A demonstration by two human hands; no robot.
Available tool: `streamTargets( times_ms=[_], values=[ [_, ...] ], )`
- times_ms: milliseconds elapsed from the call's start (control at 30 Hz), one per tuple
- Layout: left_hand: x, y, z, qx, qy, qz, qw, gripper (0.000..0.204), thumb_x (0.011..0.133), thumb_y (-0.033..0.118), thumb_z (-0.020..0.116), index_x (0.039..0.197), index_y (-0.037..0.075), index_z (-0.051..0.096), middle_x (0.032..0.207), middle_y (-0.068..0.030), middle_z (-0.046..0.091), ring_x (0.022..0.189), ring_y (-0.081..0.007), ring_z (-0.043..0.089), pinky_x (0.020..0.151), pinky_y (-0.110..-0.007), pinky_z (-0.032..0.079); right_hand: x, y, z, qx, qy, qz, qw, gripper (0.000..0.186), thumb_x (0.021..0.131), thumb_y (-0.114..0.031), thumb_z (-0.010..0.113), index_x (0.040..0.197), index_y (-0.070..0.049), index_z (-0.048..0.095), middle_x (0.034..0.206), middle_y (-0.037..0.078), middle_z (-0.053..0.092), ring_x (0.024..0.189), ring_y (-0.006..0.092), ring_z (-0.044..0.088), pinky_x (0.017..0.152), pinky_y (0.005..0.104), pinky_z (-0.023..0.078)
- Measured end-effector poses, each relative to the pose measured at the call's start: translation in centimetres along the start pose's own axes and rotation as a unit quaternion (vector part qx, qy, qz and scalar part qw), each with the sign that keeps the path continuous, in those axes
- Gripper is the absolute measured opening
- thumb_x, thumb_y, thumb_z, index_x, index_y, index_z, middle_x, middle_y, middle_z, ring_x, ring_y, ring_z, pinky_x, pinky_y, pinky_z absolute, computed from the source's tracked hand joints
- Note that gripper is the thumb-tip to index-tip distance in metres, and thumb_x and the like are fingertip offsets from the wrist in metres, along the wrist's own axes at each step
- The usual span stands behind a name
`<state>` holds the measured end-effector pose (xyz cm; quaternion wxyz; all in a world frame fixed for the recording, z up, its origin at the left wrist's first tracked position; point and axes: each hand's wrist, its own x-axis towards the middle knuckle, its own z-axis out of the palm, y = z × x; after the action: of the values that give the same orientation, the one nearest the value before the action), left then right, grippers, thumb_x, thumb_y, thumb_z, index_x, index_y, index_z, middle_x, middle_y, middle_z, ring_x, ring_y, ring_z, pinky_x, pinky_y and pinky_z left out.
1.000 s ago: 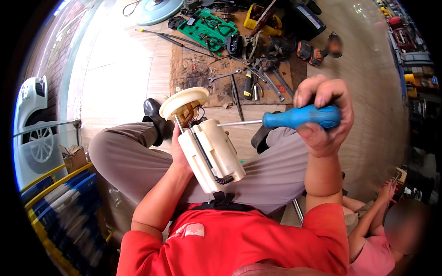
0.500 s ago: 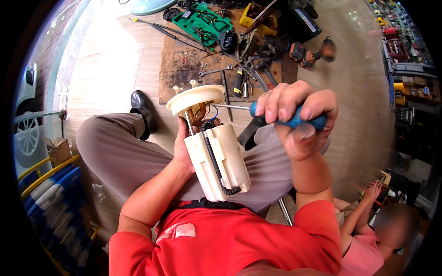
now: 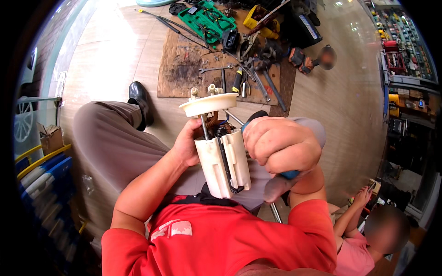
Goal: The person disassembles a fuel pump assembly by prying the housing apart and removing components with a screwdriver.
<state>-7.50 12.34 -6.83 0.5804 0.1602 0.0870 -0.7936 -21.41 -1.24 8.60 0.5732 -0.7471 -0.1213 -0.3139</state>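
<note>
The cream plastic canister [image 3: 221, 168] is up in front of the person's red shirt [image 3: 230, 234], above the lap, leaning a little, with a round cream cap [image 3: 207, 106] over its top. Between cap and canister I can see a metal rod [image 3: 204, 126] and a brown ribbed hose [image 3: 212, 120]; a black tube [image 3: 224, 158] runs down the canister's face.

The left hand [image 3: 186, 145] grips the canister at its upper left side, thumb near the gap beneath the cap, most fingers hidden behind. So the canister sits just right of that palm, touching it. On the canister's other side, the right hand [image 3: 282, 143] is a closed fist around the blue handle of a screwdriver [image 3: 290, 174], its shaft slanting up to the cap's underside; I can't make out the tip.

Beyond the canister, on the floor, a stained sheet of cardboard [image 3: 179, 69] carries a wrench [image 3: 216, 69] and a black-and-yellow tool [image 3: 237, 80]. Farther off lies an open green case [image 3: 207, 20], and to the canister's far right, a cordless drill [image 3: 301, 60]. Near the canister's lower right, well apart, is someone in pink [image 3: 354, 253].
</note>
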Motion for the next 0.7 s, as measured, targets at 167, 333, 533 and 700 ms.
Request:
streamTargets(
  times_ms=[167, 333, 533, 700],
  values=[
    [0.0, -0.2, -0.2, 0.016, 0.056, -0.029, 0.998, 0.054, 0.087, 0.042, 0.051, 0.127, 0.005, 0.052, 0.120, -0.0154, 0.061, 0.109, -0.0296, 0.060, 0.100, -0.046, 0.045, -0.7, 0.7, 1.1, 0.006, 0.053, 0.028, 0.998, 0.030, 0.079, -0.021, 0.079, 0.080, -0.004, 0.054, 0.074, 0.009, 0.057, 0.063, 0.0236, 0.056, 0.060, 0.0380, 0.048],
    [0.1, 0.0, 1.0, 0.029, 0.112, -0.020, 0.993, 0.055, 0.093, 0.049, 0.049, 0.125, 0.006, 0.055, 0.114, -0.0140, 0.064, 0.102, -0.0284, 0.064, 0.095, -0.046, 0.049, -1.2, 1.0, 1.4, -0.002, 0.095, 0.079, 0.992, 0.031, 0.082, -0.023, 0.077, 0.080, -0.005, 0.052, 0.073, 0.007, 0.055, 0.063, 0.0209, 0.053, 0.061, 0.0362, 0.047],
    [0.2, 0.3, 0.3, 0.082, 0.075, -0.073, 0.991, 0.041, 0.092, 0.032, 0.059, 0.121, 0.004, 0.055, 0.106, -0.0117, 0.067, 0.095, -0.0231, 0.066, 0.087, -0.040, 0.054, -1.4, 1.6, 1.3, -0.002, 0.146, 0.116, 0.982, 0.035, 0.086, -0.031, 0.073, 0.079, -0.007, 0.048, 0.073, 0.004, 0.052, 0.063, 0.0178, 0.050, 0.060, 0.0341, 0.044],
    [0.2, 0.1, -0.2, 0.078, 0.071, -0.037, 0.994, 0.037, 0.087, 0.015, 0.059, 0.121, 0.000, 0.053, 0.110, -0.0136, 0.064, 0.099, -0.0242, 0.065, 0.090, -0.040, 0.053, -1.5, 1.5, 1.3, 0.001, 0.114, 0.112, 0.987, 0.036, 0.087, -0.032, 0.072, 0.079, -0.006, 0.049, 0.072, 0.005, 0.052, 0.062, 0.0177, 0.050, 0.058, 0.0342, 0.044]
  ],
)
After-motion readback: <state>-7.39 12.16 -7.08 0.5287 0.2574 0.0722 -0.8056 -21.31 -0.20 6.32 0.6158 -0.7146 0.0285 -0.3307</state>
